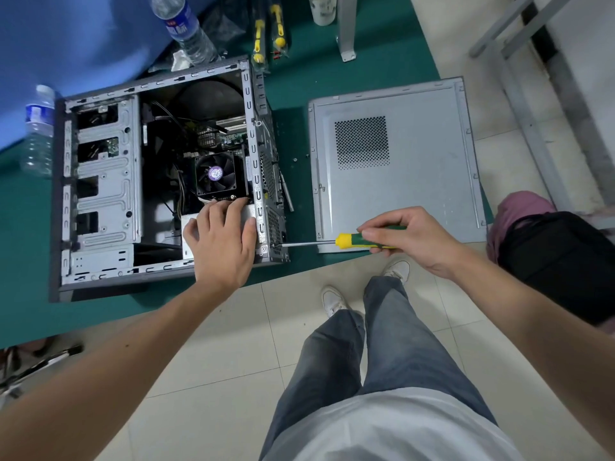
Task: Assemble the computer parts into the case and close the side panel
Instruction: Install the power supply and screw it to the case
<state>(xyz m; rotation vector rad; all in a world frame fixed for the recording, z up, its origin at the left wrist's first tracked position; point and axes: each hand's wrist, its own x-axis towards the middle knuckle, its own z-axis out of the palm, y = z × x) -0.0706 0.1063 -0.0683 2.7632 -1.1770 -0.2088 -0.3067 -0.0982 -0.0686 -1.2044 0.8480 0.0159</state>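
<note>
We have the computer case (159, 181) lying on its side on the green table (26, 294) in the left half of the frame, open face up, so we can reach in from above. Our left hand (221, 241) lies over the grey power supply (188, 234) in the case's lower right corner, fingers spread and fairly straight, fingertips reaching to the case's rear edge. We judge it is pressing the unit against the rear wall so the screw holes stay lined up.

Our right hand (409, 236), right of centre, grips the green and yellow screwdriver (352, 241), fingers curled round the handle and the thumb along it. The shaft runs level to the left, its tip touching the rear wall of the case near the bottom corner; a screw there is too small to make out. The forearm comes in from the lower right, wrist bent so the tool stays in line with the hole.

The CPU fan (215, 176) sits just above our left hand. The side panel (396, 161) lies flat to the right of the case, well apart from it, inner face up, waiting for the last step. Two spare screwdrivers (268, 31) and a water bottle (181, 26) lie along the top of the frame; another bottle (39, 131) is at the left.
</note>
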